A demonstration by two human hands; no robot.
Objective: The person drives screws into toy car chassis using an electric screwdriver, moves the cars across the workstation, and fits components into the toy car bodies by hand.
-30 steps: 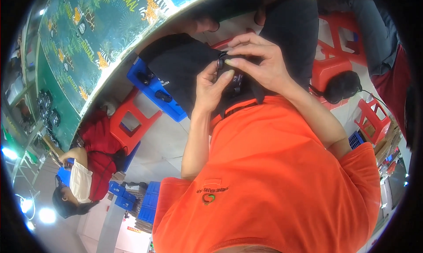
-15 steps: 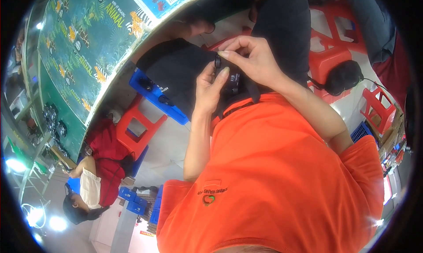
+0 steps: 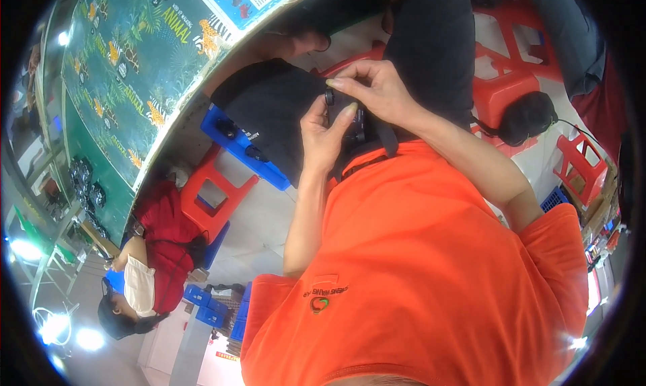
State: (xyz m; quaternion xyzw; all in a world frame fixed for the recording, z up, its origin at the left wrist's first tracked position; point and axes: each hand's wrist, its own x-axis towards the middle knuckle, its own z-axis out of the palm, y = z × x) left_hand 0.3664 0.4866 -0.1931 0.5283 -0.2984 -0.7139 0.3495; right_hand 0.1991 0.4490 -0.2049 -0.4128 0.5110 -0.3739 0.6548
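Note:
Over my lap, my left hand (image 3: 323,130) is closed around a small black object (image 3: 357,125) with round, wheel-like ends. It looks like a toy car underside, but the dark shorts behind it make its outline hard to see. Thumb and fingers of my right hand (image 3: 380,90) pinch near the far round black part (image 3: 330,97), just above the left fingertips. Left of my lap, a blue tray (image 3: 269,173) holds a few small black pieces (image 3: 254,152).
A table covered with green printed sheets (image 3: 145,70) curves along the left. Red stools (image 3: 217,189) stand at left and right. A black bag (image 3: 527,117) rests on a right-hand stool. Another person in a red garment (image 3: 165,265) sits at lower left.
My left thumb has shifted slightly, and the black object has turned so less of its white print shows. My right hand keeps its pinch near the round part.

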